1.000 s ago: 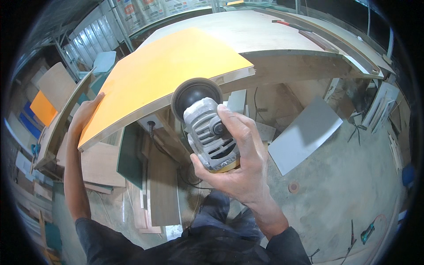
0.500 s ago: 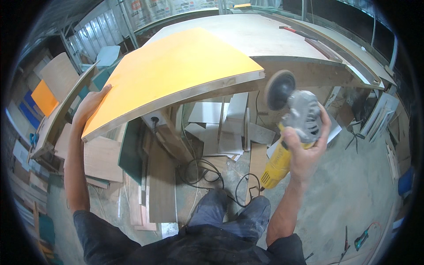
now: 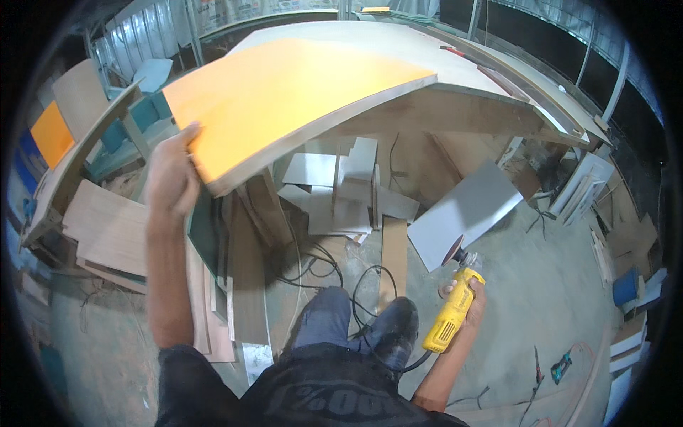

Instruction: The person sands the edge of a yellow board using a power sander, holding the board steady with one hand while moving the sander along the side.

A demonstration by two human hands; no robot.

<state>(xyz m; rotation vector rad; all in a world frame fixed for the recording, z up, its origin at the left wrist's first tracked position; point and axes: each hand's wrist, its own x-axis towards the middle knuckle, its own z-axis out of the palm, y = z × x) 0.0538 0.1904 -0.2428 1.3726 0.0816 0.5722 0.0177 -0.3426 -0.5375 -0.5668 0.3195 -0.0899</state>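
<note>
A bright orange-topped panel (image 3: 299,92) with a pale bare edge lies partly on the white worktop, its near side jutting out toward me. At its left end, my left hand (image 3: 173,174) grips the edge, a fingertip on the orange face and the other fingers partly hidden and slightly blurred. Low on the right, clear of the panel, my right hand (image 3: 475,304) is wrapped round the body of a yellow angle grinder (image 3: 448,320). The grinder's round disc (image 3: 453,250) points up and away from me, and its black cord (image 3: 416,364) trails toward my knees.
The large white worktop (image 3: 341,39) spans the far side, with a red-handled tool (image 3: 462,53) on it. Below lie white board offcuts (image 3: 352,192), a grey-white sheet (image 3: 466,213) and looped cable (image 3: 313,267). A blue bucket (image 3: 626,286) and green power tool (image 3: 562,368) are at right.
My right hand has drawn the grinder down toward me, away from the panel's edge. The panel's near left corner has shifted right and up, my left hand moving with it.
</note>
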